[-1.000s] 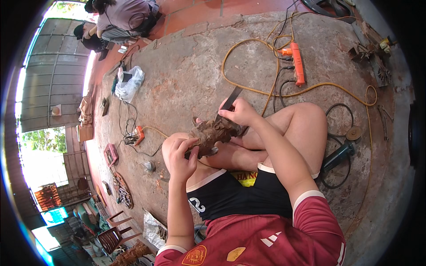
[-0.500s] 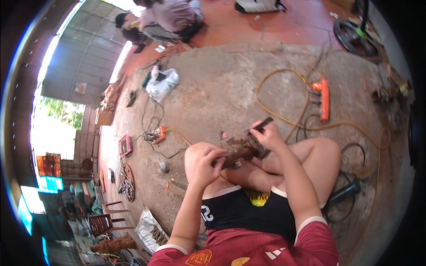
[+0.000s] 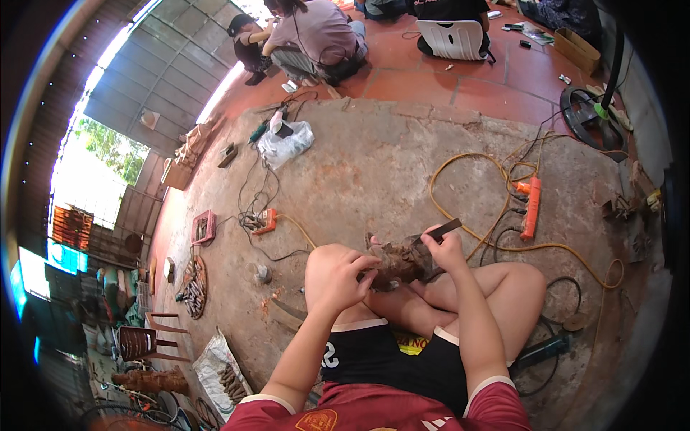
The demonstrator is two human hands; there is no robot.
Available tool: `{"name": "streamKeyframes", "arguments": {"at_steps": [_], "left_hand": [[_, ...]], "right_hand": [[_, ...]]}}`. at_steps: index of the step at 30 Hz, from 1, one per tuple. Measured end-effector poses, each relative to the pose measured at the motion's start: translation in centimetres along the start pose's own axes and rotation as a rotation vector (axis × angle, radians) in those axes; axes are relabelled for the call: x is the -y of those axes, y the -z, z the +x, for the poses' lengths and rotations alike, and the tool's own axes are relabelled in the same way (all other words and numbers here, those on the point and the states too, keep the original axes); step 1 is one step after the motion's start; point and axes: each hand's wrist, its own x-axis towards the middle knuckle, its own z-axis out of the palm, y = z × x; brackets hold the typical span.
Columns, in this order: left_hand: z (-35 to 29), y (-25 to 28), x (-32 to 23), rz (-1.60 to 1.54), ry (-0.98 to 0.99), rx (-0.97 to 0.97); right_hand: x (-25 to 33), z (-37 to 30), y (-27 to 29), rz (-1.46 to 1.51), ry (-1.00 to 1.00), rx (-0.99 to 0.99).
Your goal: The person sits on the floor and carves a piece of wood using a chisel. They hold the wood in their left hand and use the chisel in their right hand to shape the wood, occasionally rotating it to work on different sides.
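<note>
Beyond lettered yellow patch (image 3: 412,345): right hand (image 3: 445,251) pinching dark bar (image 3: 447,228); left hand (image 3: 345,280) at carving (image 3: 399,263), grip unclear.

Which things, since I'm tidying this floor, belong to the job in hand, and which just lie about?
Likely in use:
carved brown piece, by left hand
dark flat bar, in right hand

Likely lying about:
plastic bag
white sack
brown chair

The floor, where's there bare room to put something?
The concrete between the clear bag and the yellow cord, beyond the carving, looks bare. It's crowded around the orange strip and the green tool.
</note>
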Motion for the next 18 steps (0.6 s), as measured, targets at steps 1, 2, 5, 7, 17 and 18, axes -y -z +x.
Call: {"name": "streamKeyframes", "arguments": {"at_steps": [1,2,5,7,17,18], "left_hand": [[-0.1,-0.2,0.2,-0.014,-0.008,-0.008],[-0.1,-0.1,0.2,-0.023,-0.020,-0.017],[-0.2,0.0,-0.4,0.034,-0.049,-0.028],[0.0,0.0,-0.5,0.034,-0.055,-0.030],[2.8,1.4,-3.4,0.189,0.009,0.065],[3.1,1.3,-3.3,0.173,0.002,0.039]], "right_hand": [[0.0,0.1,0.2,-0.007,0.005,-0.050],[0.1,0.4,0.3,-0.011,0.015,-0.103],[0.6,0.3,0.4,0.171,-0.061,-0.006],[1.1,0.4,0.0,0.229,-0.086,0.061],[3.0,-0.2,1.8,0.389,-0.057,0.119],[3.1,-0.2,1.8,0.398,-0.049,0.110]]}}
